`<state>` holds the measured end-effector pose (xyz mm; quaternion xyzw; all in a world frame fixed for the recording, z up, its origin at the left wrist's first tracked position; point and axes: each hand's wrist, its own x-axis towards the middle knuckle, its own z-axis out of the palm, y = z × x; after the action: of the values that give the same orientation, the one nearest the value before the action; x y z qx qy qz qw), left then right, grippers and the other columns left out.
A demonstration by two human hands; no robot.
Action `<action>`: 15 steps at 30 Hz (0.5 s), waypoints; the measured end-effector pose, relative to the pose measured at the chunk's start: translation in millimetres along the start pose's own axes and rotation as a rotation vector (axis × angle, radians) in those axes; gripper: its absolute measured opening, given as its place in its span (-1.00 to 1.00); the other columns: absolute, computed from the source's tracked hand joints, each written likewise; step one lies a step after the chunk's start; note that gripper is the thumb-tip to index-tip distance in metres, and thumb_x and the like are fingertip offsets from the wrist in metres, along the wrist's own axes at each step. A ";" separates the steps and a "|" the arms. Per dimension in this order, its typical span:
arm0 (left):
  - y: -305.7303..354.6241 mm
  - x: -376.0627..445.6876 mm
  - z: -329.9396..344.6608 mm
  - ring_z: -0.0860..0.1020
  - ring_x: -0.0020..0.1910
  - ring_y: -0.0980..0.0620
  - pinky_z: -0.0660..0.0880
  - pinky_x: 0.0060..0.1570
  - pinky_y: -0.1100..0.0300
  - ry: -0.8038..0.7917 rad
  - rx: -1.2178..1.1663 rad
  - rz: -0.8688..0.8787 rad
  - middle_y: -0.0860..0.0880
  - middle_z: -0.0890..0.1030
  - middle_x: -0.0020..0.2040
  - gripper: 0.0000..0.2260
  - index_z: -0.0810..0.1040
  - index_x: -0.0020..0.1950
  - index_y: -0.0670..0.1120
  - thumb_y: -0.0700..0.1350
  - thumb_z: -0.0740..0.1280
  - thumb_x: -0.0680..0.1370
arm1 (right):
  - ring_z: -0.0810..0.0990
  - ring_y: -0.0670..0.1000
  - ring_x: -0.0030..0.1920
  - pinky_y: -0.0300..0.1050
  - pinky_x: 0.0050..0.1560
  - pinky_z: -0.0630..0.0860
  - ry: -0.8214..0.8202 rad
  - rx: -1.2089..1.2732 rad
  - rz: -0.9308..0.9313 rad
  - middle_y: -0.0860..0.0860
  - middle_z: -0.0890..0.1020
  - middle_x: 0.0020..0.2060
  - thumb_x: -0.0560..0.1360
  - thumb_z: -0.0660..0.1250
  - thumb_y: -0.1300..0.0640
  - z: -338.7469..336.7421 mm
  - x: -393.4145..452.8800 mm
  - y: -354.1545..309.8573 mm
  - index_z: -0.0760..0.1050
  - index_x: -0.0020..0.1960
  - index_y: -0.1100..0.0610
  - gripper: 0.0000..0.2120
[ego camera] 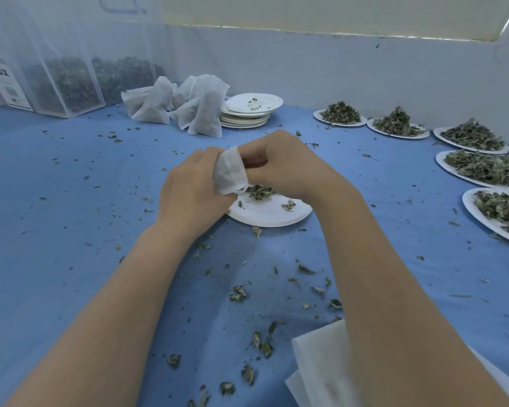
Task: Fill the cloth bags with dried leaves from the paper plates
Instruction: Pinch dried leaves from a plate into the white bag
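The left hand (pixel 193 190) grips a small white cloth bag (pixel 229 171) by its side, fingers curled round the fabric, and holds it just above the round white paper plate (pixel 269 214) that lies in the middle of the blue table cover (pixel 71 201). The right hand (pixel 279 164) pinches the bag's other edge at the mouth, its fingers curled; whether it also holds leaves I cannot tell. Only a small clump of dried green leaves (pixel 260 191) and a few scraps remain on this plate, right below the bag, so this serving looks nearly transferred.

Beyond the plate, to its far left, sits a heap of filled white cloth bags (pixel 185 102), with a stack of emptied white paper plates (pixel 252 108) beside it. To the plate's right, five heaped paper plates of dried leaves (pixel 482 168) wait. Nearer than the plate, loose leaf scraps (pixel 257 342) litter the cover, and a pile of flat white fabric (pixel 315 374) lies under the right forearm.

The likely trouble is spillage: the bag's mouth is narrow and crumpled, so brittle leaves could slide off onto the cover. A loosened pinch could also let the mouth fall closed, or the tilted bag shed its contents.
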<state>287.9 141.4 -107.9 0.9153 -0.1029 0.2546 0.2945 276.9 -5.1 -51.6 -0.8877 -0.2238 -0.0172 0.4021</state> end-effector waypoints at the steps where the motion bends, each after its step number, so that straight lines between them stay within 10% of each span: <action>1: -0.8 0.5 -0.2 0.48 -0.02 -0.10 0.40 -0.08 0.08 -0.001 -0.016 -0.006 -0.01 0.52 0.03 -0.61 0.46 0.18 -0.03 -0.08 0.40 0.38 | 0.64 -0.05 0.04 -0.13 0.13 0.53 -0.027 0.038 0.000 0.01 0.70 -0.04 0.44 0.33 0.35 -2.0 -1.1 0.0 0.62 0.10 0.06 -0.69; 3: -2.2 0.9 -0.7 0.47 -0.06 -0.05 0.37 -0.13 0.12 -0.002 -0.039 -0.003 0.05 0.49 -0.03 -0.62 0.45 0.17 -0.02 -0.07 0.41 0.38 | 0.62 0.07 0.07 -0.07 0.09 0.55 -0.019 0.060 0.027 0.03 0.70 -0.04 0.47 0.26 0.35 -5.0 -1.2 1.9 0.56 0.14 0.02 -0.66; 7: -1.9 -0.5 -0.5 0.48 -0.06 -0.02 0.42 -0.10 0.07 -0.008 -0.069 0.013 0.09 0.48 -0.04 -0.59 0.46 0.17 0.01 -0.04 0.43 0.36 | 0.50 -0.31 -0.36 -0.48 -0.52 0.28 0.128 0.079 0.096 -0.08 0.70 -0.16 0.43 0.38 0.23 1.0 1.1 6.0 0.42 0.05 0.03 -0.75; 15: 0.2 -0.2 0.1 0.49 -0.07 -0.02 0.39 -0.12 0.11 0.050 -0.089 0.020 0.02 0.55 -0.02 -0.60 0.48 0.13 -0.01 0.04 0.42 0.34 | 0.53 -0.11 -0.28 -0.38 -0.25 0.39 0.308 -0.066 0.036 -0.02 0.68 -0.26 0.43 0.40 0.22 13.3 8.2 4.6 0.68 -0.13 0.10 -0.90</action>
<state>287.7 141.1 -107.9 0.8936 -0.1160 0.2755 0.3348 284.2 5.0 -62.2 -0.8911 -0.1427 -0.1532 0.4025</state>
